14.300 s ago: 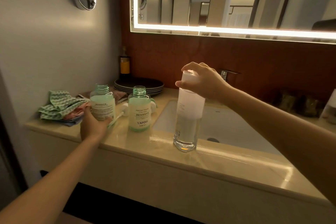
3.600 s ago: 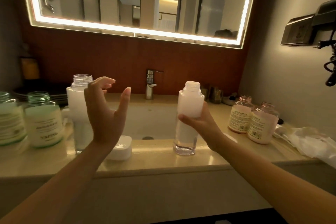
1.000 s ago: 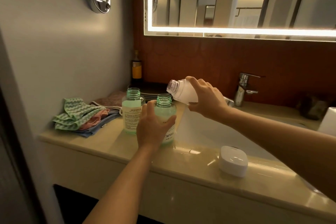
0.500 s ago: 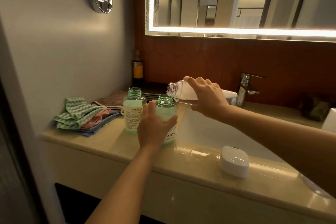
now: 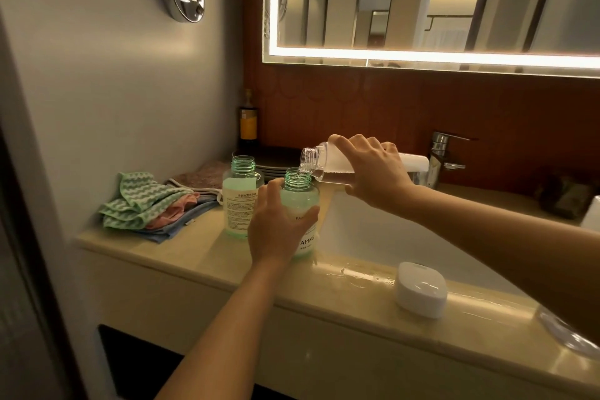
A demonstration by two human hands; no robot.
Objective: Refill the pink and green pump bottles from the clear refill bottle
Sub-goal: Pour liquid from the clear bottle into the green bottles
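Two uncapped green bottles stand on the beige counter (image 5: pixel 201 256). My left hand (image 5: pixel 276 230) grips the nearer green bottle (image 5: pixel 300 201) around its body. My right hand (image 5: pixel 373 172) holds the clear refill bottle (image 5: pixel 328 159) tipped nearly level, its open mouth just over the green bottle's neck, with liquid at the lip. The second green bottle (image 5: pixel 241 198) stands free just to the left. The pink bottles are out of view.
Folded green, pink and blue cloths (image 5: pixel 152 204) lie at the counter's left end. Dark plates (image 5: pixel 272 161) and a brown bottle (image 5: pixel 248 122) sit in the back corner. A white lid (image 5: pixel 420 289) lies on the front edge by the sink (image 5: pixel 373 230); the tap (image 5: pixel 438 156) is behind.
My right hand has tipped the refill bottle lower, so its mouth now sits over the green bottle's neck and liquid reaches the lip. My left hand keeps its grip.
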